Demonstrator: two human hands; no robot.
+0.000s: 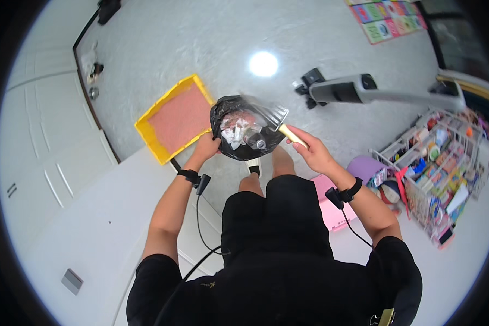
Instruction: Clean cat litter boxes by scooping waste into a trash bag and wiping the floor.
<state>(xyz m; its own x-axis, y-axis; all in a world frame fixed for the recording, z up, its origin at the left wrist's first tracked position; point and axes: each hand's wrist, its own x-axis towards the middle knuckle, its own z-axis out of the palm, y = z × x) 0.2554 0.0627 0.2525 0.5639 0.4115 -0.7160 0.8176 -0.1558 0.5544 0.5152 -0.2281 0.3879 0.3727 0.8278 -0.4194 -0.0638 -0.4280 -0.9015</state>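
My left hand (207, 147) grips the near left rim of a black plastic trash bag (244, 155), which hangs open before my legs. White crumpled tissues (235, 132), pinkish litter-like bits and a clear plastic bottle (254, 139) lie inside it. In my right hand (313, 151) is the cream handle of a slotted metal scoop (274, 116); its blurred head is over the bag's right rim. Left of the bag, a yellow tray (148, 140) with pink granules spread over its bottom reaches up to the bag's edge in view.
An upright vacuum cleaner (342, 90) is at the right, above a white wire rack (397, 153) packed with goods. Beside the rack are a purple bin (360, 165) and a ball (390, 192). A pink case (336, 212) sits near my right leg. White cabinets (55, 122) line the left.
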